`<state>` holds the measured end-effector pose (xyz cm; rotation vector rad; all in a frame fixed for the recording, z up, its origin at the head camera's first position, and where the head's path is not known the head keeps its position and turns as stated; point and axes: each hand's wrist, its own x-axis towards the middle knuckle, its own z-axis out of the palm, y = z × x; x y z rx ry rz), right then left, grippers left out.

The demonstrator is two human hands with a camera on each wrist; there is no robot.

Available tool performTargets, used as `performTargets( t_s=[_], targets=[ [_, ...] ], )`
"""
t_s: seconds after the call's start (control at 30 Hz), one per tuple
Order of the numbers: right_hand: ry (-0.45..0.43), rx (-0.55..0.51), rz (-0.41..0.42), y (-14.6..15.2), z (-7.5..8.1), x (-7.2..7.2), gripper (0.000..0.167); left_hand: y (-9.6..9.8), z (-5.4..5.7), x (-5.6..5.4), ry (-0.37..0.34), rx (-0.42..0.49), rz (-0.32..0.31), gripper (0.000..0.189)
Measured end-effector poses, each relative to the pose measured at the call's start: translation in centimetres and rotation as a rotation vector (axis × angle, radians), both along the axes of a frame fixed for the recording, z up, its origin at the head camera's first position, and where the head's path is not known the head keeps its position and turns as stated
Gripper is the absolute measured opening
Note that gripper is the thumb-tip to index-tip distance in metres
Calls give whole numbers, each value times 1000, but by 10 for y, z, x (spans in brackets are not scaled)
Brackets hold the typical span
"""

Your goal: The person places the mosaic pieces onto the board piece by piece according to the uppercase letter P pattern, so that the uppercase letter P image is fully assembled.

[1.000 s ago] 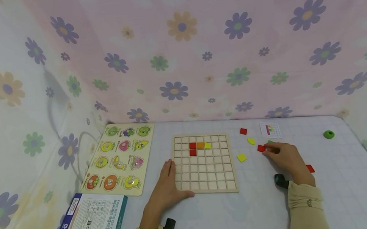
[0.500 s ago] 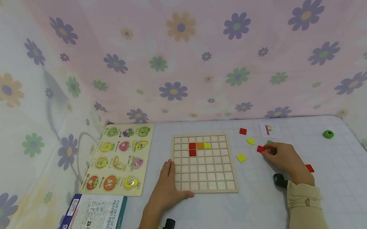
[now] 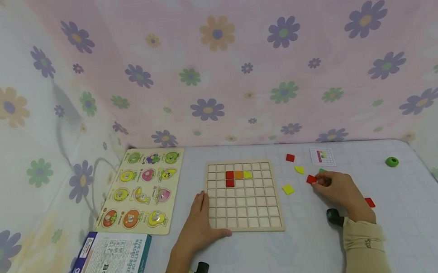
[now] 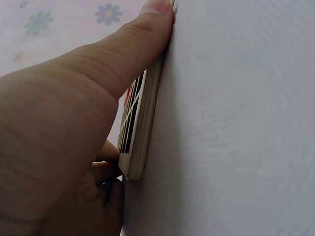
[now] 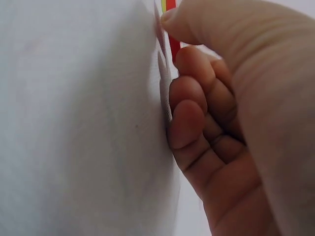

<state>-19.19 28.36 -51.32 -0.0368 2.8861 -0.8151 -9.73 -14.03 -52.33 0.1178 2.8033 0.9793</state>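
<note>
A square wooden grid board (image 3: 248, 205) lies flat on the table, with red, orange and yellow tiles in several cells near its top. My left hand (image 3: 199, 230) rests at its lower left corner. The fingers lie straight along the left edge and the thumb (image 4: 133, 42) touches the near edge. To the right of the board, my right hand (image 3: 340, 190) pinches the side of a red square tile (image 3: 311, 179) between thumb and fingertips, close over the cloth. In the right wrist view the thumb (image 5: 189, 22) overlaps the red tile (image 5: 173, 45); the other fingers are curled.
Loose pieces lie around the right hand: a yellow square (image 3: 288, 189), a yellow rounded piece (image 3: 299, 170), a red tile (image 3: 290, 158), another red tile (image 3: 370, 202). A pattern card (image 3: 322, 157) and green bead (image 3: 392, 161) sit behind. Left: fruit puzzle (image 3: 141, 191), box (image 3: 107, 264).
</note>
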Motion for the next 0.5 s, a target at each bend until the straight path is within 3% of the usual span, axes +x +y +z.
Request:
performTargets(
  t_s=[0.27, 0.5],
  targets=[
    [23, -22, 0, -3, -2, 0, 33, -1, 0, 1, -2, -17, 3, 134],
    [4, -55, 13, -11, 5, 1, 36, 0, -1, 1, 5, -3, -3, 134]
  ],
)
